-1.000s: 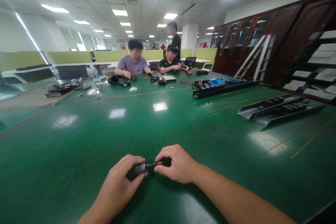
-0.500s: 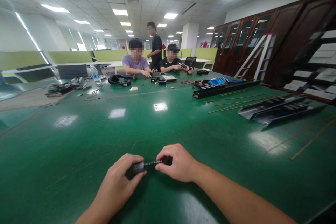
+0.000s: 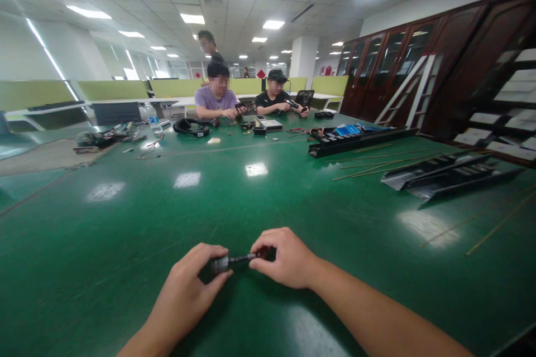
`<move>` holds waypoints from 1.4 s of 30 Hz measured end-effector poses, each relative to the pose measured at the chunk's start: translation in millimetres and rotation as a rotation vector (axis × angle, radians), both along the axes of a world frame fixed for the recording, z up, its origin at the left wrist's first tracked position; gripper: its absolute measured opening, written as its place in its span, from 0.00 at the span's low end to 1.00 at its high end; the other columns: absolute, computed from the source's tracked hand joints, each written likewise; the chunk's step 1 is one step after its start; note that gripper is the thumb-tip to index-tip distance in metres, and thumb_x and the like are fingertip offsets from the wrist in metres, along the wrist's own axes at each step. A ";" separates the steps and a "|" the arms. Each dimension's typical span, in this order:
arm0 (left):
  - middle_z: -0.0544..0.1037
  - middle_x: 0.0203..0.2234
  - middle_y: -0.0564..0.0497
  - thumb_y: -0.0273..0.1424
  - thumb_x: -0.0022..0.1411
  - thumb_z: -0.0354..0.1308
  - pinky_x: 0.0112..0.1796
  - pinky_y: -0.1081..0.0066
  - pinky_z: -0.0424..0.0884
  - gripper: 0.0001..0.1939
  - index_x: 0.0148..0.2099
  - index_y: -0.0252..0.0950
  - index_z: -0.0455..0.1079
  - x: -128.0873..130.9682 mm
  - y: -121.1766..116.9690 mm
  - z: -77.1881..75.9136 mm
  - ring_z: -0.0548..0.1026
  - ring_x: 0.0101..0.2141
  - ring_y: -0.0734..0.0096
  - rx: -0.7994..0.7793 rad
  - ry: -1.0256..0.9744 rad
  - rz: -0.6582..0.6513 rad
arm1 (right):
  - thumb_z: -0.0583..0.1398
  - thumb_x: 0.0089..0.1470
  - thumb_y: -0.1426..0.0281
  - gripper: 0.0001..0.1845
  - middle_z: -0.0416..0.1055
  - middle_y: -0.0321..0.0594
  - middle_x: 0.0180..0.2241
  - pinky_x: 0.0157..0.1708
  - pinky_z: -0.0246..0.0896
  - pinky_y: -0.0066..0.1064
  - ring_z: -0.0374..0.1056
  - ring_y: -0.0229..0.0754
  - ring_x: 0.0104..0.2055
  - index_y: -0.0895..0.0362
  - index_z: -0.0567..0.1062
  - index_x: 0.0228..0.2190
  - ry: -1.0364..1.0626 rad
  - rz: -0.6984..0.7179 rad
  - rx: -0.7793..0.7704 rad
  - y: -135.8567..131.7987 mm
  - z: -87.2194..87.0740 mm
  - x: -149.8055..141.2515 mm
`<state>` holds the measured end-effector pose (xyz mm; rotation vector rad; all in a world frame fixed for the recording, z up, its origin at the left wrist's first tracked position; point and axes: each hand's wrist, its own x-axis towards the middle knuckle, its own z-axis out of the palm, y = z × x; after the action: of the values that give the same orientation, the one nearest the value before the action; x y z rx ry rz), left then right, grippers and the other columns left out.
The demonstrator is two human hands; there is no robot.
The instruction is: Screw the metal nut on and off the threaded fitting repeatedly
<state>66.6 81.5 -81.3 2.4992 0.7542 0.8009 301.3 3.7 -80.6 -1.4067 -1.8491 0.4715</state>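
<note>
My left hand (image 3: 184, 290) is closed around a short cylinder (image 3: 221, 264), dark at one end with a silvery-grey collar, held between thumb and fingers. From that collar a thin black rod-like piece (image 3: 240, 259) with pale marks runs right to my right hand (image 3: 282, 259). There my right thumb and forefinger pinch its far end. Something dark reddish shows inside the right grip, mostly hidden by the fingers. Both hands are low over the green table (image 3: 218, 201), close to its near side. I cannot make out the exact kind of the held part.
Black metal channels (image 3: 450, 178) and thin rods (image 3: 377, 170) lie at the right. Farther back are a channel with blue packs (image 3: 347, 129), a headset (image 3: 190, 127), a bottle (image 3: 154, 120) and tangled cables (image 3: 104, 136). Two seated people (image 3: 215, 100) work across the table; another stands behind.
My hands keep their grips, with only a slight shift of the held piece. The standing person has moved left, behind the seated person in purple, whose hand now holds a dark object.
</note>
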 end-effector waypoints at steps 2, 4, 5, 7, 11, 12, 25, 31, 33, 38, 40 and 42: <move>0.77 0.39 0.50 0.32 0.62 0.61 0.42 0.67 0.74 0.11 0.48 0.42 0.70 -0.3 0.7 -0.4 0.76 0.41 0.65 0.007 -0.003 0.001 | 0.65 0.50 0.69 0.06 0.76 0.37 0.29 0.34 0.62 0.28 0.70 0.38 0.30 0.56 0.80 0.32 -0.001 -0.007 -0.003 0.0 0.3 0.2; 0.77 0.39 0.50 0.33 0.62 0.61 0.42 0.67 0.74 0.11 0.48 0.42 0.70 -0.8 1.1 -0.5 0.76 0.41 0.65 0.013 -0.005 0.009 | 0.66 0.50 0.68 0.06 0.76 0.37 0.29 0.34 0.62 0.28 0.70 0.38 0.30 0.56 0.80 0.32 0.000 -0.012 -0.002 0.1 0.0 0.5; 0.77 0.39 0.50 0.33 0.62 0.61 0.42 0.68 0.74 0.11 0.48 0.42 0.70 -1.0 1.3 -0.5 0.76 0.41 0.65 0.014 -0.005 0.013 | 0.66 0.50 0.68 0.06 0.76 0.37 0.29 0.34 0.63 0.28 0.70 0.38 0.30 0.56 0.80 0.32 0.003 -0.013 -0.001 0.1 -0.3 0.6; 0.77 0.39 0.51 0.33 0.62 0.61 0.42 0.68 0.74 0.11 0.48 0.42 0.70 -1.5 1.4 -0.3 0.76 0.41 0.65 0.014 -0.004 0.014 | 0.66 0.50 0.68 0.06 0.76 0.37 0.29 0.34 0.63 0.28 0.70 0.38 0.30 0.56 0.80 0.32 0.010 -0.015 0.003 0.2 -1.3 1.0; 0.77 0.39 0.50 0.33 0.62 0.60 0.42 0.68 0.74 0.11 0.48 0.42 0.70 -1.9 1.2 1.1 0.77 0.41 0.65 0.024 -0.005 0.015 | 0.66 0.50 0.68 0.06 0.76 0.37 0.29 0.34 0.62 0.28 0.70 0.37 0.30 0.56 0.80 0.32 0.015 -0.027 0.018 0.1 -3.1 1.8; 0.77 0.39 0.50 0.33 0.62 0.61 0.42 0.68 0.74 0.11 0.47 0.42 0.70 -1.9 1.1 1.6 0.77 0.41 0.65 0.025 -0.006 0.018 | 0.66 0.50 0.68 0.06 0.76 0.37 0.29 0.34 0.62 0.28 0.70 0.37 0.30 0.56 0.80 0.32 0.014 -0.029 0.021 0.2 -3.2 2.0; 0.77 0.40 0.53 0.34 0.61 0.62 0.43 0.68 0.73 0.12 0.47 0.43 0.70 -2.7 3.3 0.9 0.76 0.41 0.65 -0.023 0.030 0.057 | 0.65 0.49 0.69 0.05 0.76 0.36 0.28 0.35 0.61 0.28 0.70 0.37 0.31 0.56 0.79 0.31 0.007 -0.050 0.020 1.0 -2.1 3.6; 0.77 0.41 0.51 0.40 0.60 0.62 0.45 0.65 0.71 0.13 0.46 0.42 0.71 -2.7 6.7 2.4 0.76 0.43 0.61 -0.083 0.051 0.137 | 0.65 0.49 0.70 0.04 0.75 0.36 0.28 0.33 0.61 0.27 0.70 0.36 0.30 0.57 0.79 0.30 0.012 -0.071 -0.007 1.9 -0.9 6.6; 0.77 0.42 0.49 0.43 0.59 0.61 0.46 0.63 0.71 0.16 0.47 0.41 0.71 -1.9 8.7 2.8 0.75 0.44 0.59 -0.132 0.033 0.187 | 0.65 0.50 0.69 0.04 0.75 0.36 0.28 0.33 0.61 0.27 0.69 0.37 0.30 0.57 0.79 0.30 0.015 -0.102 -0.021 2.7 -1.5 7.0; 0.77 0.46 0.46 0.49 0.60 0.57 0.55 0.58 0.67 0.28 0.57 0.38 0.67 4.9 11.8 6.3 0.75 0.48 0.56 -0.478 -0.123 0.262 | 0.63 0.51 0.68 0.06 0.75 0.36 0.27 0.30 0.59 0.27 0.69 0.37 0.28 0.57 0.80 0.30 0.048 -0.163 -0.076 5.4 -3.3 8.7; 0.78 0.47 0.44 0.51 0.59 0.57 0.56 0.59 0.67 0.29 0.54 0.36 0.68 5.9 11.1 11.0 0.75 0.50 0.56 -0.629 -0.213 0.229 | 0.63 0.51 0.68 0.06 0.76 0.36 0.27 0.30 0.59 0.27 0.69 0.37 0.28 0.57 0.80 0.30 0.055 -0.163 -0.082 5.9 -3.1 9.1; 0.77 0.47 0.43 0.52 0.56 0.60 0.56 0.61 0.68 0.29 0.51 0.35 0.69 -0.3 9.6 17.0 0.75 0.51 0.56 -0.698 -0.291 0.210 | 0.63 0.51 0.67 0.06 0.76 0.37 0.27 0.30 0.59 0.27 0.69 0.37 0.28 0.57 0.80 0.30 0.063 -0.157 -0.084 5.9 -2.5 9.0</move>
<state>66.3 91.1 -64.4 1.6678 0.9913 0.7760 310.3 9.6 -83.1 -1.5616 -1.6704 0.5127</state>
